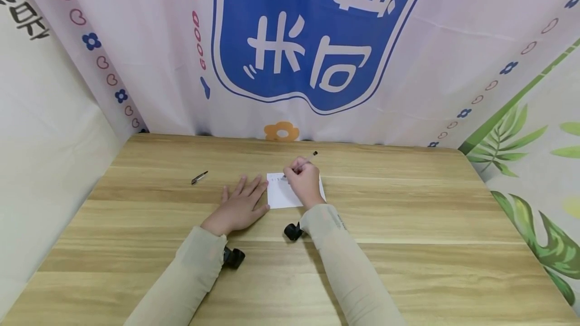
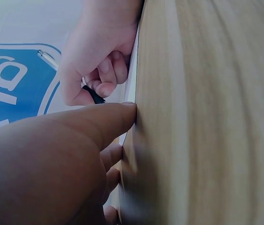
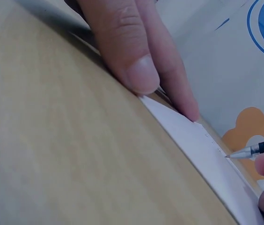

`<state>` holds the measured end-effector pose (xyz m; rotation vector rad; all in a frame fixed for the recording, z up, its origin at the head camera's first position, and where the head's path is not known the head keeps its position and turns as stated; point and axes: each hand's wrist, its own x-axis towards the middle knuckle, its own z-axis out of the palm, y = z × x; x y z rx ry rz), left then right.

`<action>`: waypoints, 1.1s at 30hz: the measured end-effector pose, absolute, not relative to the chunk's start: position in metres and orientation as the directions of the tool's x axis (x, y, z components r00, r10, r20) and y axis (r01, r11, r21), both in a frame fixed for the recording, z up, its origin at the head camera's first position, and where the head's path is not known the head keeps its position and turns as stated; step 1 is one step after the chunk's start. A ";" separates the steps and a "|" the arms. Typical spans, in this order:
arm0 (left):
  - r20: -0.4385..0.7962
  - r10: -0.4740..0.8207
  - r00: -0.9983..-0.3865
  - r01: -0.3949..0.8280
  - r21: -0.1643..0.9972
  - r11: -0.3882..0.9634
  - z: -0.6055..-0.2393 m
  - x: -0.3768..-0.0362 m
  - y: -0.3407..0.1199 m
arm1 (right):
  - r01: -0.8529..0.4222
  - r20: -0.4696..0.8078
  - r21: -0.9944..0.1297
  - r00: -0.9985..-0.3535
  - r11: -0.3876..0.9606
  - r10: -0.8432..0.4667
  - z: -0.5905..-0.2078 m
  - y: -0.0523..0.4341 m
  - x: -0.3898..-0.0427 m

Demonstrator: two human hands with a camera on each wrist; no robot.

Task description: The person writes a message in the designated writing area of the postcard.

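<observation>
A small white sheet of paper (image 1: 283, 196) lies on the wooden table, with a short row of marks along its upper left. My right hand (image 1: 304, 182) grips a pen (image 1: 309, 158) with a dark grip and a silver tip. In the right wrist view the pen's tip (image 3: 229, 156) is right at the paper's surface, beside the small marks. My left hand (image 1: 240, 206) lies spread with straight fingers on the table, its thumb and a fingertip at the paper's left edge. In the left wrist view the right hand (image 2: 99, 56) curls round the pen beyond my left thumb.
A black pen cap or short pen piece (image 1: 199, 177) lies left of the paper, beyond the left hand. The table (image 1: 408, 245) ends at a printed cloth backdrop (image 1: 172, 89) at the far side. Black wrist cameras (image 1: 234, 258) sit under both sleeves.
</observation>
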<state>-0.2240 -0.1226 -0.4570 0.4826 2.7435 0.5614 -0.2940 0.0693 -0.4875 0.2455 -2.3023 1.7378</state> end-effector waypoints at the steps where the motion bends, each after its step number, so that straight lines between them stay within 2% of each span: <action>1: -0.219 0.379 -0.899 0.263 0.423 0.867 -0.456 -0.224 -0.122 | -0.282 0.298 -0.919 -0.955 0.276 0.015 -0.487 0.069 -0.294; 33: -0.216 0.378 -0.900 0.271 0.401 0.875 -0.454 -0.223 -0.122 | -0.272 0.296 -0.916 -0.954 0.294 0.042 -0.488 0.069 -0.294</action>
